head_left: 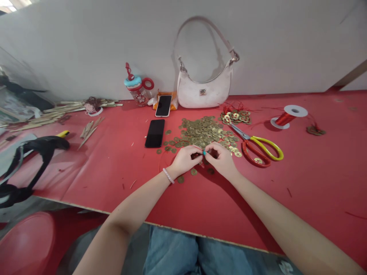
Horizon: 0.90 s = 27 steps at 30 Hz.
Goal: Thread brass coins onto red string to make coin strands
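My left hand (184, 159), with a pale bead bracelet (168, 175) at the wrist, is closed in a pinch on a thin red cord (159, 165). The cord loops out to the left of that hand. Fingertip to fingertip with it, my right hand (222, 159) pinches the cord too. A tiny turquoise spot (204, 152) shows where the fingers meet; whether it is a bead or a nail I cannot tell. Just beyond both hands spreads a pile of brass coins with holes (200, 130). A few loose coins (194, 172) lie nearer to me, under and beside the hands.
Red-and-yellow-handled scissors (258, 147) lie right of the pile. Behind them are corded coins (239, 116) and a red thread spool (284, 117). Two phones (155, 133), a cup (139, 89) and a white handbag (205, 89) stand or lie farther back. A black strap (37, 152) is left.
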Motion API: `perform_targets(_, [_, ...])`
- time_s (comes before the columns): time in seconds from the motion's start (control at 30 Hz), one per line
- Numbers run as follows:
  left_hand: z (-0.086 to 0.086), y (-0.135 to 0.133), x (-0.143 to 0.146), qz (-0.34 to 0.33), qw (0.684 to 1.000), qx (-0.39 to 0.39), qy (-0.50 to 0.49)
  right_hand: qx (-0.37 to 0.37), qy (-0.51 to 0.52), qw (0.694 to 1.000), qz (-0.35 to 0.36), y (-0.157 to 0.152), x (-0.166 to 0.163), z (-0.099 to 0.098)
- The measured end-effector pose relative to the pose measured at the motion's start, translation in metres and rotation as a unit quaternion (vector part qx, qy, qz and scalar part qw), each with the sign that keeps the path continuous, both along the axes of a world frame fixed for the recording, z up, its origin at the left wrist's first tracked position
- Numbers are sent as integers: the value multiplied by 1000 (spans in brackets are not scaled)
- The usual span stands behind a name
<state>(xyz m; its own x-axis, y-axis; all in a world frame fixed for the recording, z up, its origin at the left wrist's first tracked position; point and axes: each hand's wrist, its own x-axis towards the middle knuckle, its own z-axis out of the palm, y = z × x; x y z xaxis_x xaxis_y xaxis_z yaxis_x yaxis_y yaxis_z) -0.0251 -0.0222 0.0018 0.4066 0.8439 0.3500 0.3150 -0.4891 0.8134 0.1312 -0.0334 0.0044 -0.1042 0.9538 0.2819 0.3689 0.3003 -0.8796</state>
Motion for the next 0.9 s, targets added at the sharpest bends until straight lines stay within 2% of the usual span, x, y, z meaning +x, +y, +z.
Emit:
perform_targets(0.1, [3,0,0,-5,1000,6,-7,-64,107,992,1,3,1,-4])
perform_targets(0.2, [7,-2,-1,-30,1000,-1,-6,-127,240,962,-19,7,5,-5])
perform_targets(0.3, [10,-3,-2,-84,996,-17,1,-166,348,922,-41,14,10,-6])
perform_targets(0.4, [12,-4,-2,-154,988,-29,11,-184,413,890,-55,21,17,-12])
perform_targets(0.53, [14,-5,-3,-192,980,-51,3,-176,447,876,-53,26,21,-19])
perform_targets(0.7, [12,-4,-4,-171,978,-115,-27,-174,468,865,-51,23,17,-15])
perform_targets(0.8, [9,-3,-5,-153,974,-156,-64,-165,451,876,-32,19,13,-10])
perform_targets(0.9, [9,-1,-6,-131,976,-146,-98,-149,394,907,-8,15,9,-8])
